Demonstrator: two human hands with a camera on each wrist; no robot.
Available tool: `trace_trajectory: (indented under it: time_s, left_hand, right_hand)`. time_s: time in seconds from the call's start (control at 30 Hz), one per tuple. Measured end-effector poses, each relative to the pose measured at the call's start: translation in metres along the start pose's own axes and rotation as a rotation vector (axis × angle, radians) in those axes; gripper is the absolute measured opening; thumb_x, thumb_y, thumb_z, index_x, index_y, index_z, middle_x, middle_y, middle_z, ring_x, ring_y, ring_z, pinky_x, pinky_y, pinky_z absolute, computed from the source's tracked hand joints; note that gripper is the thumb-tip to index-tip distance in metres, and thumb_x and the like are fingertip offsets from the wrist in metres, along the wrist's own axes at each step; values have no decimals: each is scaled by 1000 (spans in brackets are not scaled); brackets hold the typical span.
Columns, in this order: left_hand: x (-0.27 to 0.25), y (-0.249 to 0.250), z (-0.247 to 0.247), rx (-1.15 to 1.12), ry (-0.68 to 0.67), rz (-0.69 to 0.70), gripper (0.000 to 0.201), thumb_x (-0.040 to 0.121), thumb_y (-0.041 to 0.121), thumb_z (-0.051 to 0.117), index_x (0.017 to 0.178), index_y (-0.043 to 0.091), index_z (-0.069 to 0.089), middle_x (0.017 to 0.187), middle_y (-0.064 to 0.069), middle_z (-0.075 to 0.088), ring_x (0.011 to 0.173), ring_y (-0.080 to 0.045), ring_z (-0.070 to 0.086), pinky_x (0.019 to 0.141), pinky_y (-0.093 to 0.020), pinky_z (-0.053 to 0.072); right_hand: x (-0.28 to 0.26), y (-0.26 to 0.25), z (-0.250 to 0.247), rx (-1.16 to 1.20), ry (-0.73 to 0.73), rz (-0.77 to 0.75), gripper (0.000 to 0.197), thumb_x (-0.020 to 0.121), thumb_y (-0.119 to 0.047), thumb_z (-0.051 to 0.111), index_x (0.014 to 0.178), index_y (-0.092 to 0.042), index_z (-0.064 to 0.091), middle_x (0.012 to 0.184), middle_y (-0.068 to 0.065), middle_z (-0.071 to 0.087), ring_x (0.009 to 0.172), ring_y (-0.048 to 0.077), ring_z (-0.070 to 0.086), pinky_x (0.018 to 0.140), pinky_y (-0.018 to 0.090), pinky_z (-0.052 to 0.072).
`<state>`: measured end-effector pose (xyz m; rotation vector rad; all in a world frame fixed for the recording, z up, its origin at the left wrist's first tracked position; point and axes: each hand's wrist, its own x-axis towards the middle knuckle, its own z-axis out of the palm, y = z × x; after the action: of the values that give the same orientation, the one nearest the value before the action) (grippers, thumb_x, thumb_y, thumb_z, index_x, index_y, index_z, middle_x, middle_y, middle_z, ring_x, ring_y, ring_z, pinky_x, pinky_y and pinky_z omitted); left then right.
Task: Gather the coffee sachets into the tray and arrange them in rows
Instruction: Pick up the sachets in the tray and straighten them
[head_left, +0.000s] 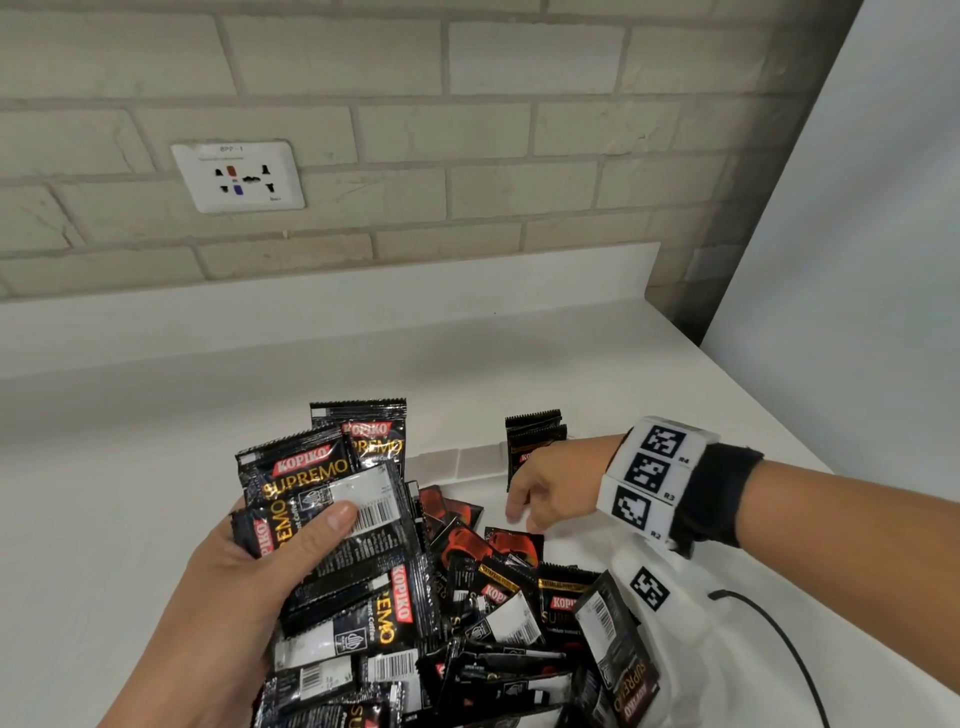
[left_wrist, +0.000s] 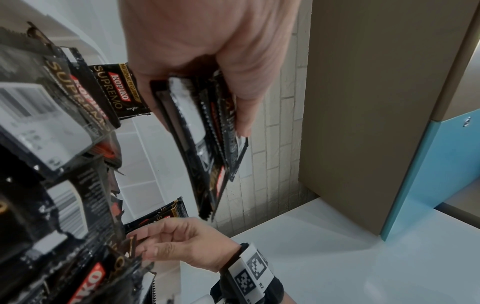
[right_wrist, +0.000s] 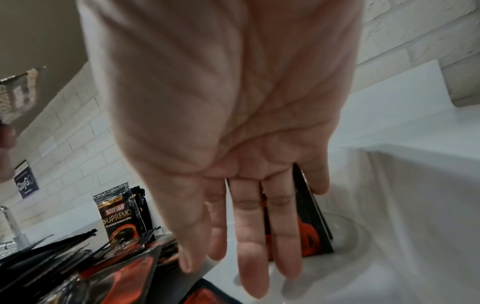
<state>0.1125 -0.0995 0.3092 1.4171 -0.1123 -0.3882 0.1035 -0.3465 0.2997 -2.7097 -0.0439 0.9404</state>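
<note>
Pale brick tiles back a white counter (head_left: 156, 467), with a wall socket (head_left: 238, 175) set above it. On the counter sits a white tray (right_wrist: 389, 205), and most of the coffee sachets (head_left: 493, 613) lie in a loose, overlapping heap across its near side. A few upright sachets (head_left: 534, 441) lean against the tray's far wall — the start of a row, by the look of it.

The left hand (head_left: 244, 587) is wrapped around a thick bundle of sachets (head_left: 332, 509), thumb pressed across the top one and the fingers curled underneath; the left wrist view shows the stack edge-on in that grip. The right hand (head_left: 540, 499) reaches toward the standing sachets with its fingers straight and spread. In the right wrist view they rest against or just in front of a red-and-black sachet (right_wrist: 311, 230); whether they actually press it I cannot tell, as the palm hides the contact.

The step in hand seems to be building the row at the far wall. To do it well, the flat right hand should steady the standing packets while the left feeds sachets from the bundle one at a time, faces turned the same way, edges squared against the wall — slippery foil will fan out if the grip loosens.
</note>
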Motion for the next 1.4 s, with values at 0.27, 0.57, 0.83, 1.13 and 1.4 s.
trace_trajectory:
  time_s: [0.27, 0.57, 0.83, 1.13, 1.4]
  left_hand:
    - [0, -1, 2, -17, -5, -33, 111, 0, 58, 86, 97, 8, 67, 86, -8, 75, 76, -18, 72, 69, -32, 49]
    - [7, -6, 20, -174, 6, -179, 19, 89, 15, 53, 103, 4, 57, 69, -7, 68, 59, -18, 65, 60, -33, 47]
    - [1, -3, 52, -124, -76, -92, 26, 70, 12, 65, 95, 10, 61, 81, -7, 75, 68, -19, 71, 57, -33, 58]
    - [-7, -13, 50, -189, -121, -135, 36, 71, 23, 62, 107, 19, 63, 94, -4, 75, 81, -15, 71, 68, -32, 53]
    - [-8, -11, 43, -192, -70, -145, 25, 78, 20, 60, 103, 19, 60, 87, 1, 75, 80, -11, 71, 70, -29, 56]
  right_hand:
    - [-11, 2, -1, -9, -37, -13, 34, 90, -30, 55, 124, -25, 55, 116, -7, 57, 101, 10, 52, 89, 22, 38]
    - [-66, -26, -13, 498, 279, -165, 27, 83, -42, 57, 88, -16, 58, 75, -7, 63, 69, 3, 61, 68, 20, 53]
    - [-63, -50, 9, 837, 517, -131, 31, 70, -31, 74, 85, -16, 52, 73, -2, 58, 54, 13, 56, 52, 28, 52]
    - [-65, -36, 25, 1171, 474, -155, 10, 83, -14, 62, 90, -20, 64, 67, -4, 68, 48, 6, 59, 46, 18, 51]
    - [-78, -25, 25, 1229, 894, -189, 14, 80, -11, 63, 90, -21, 66, 84, -1, 71, 53, 7, 60, 46, 18, 50]
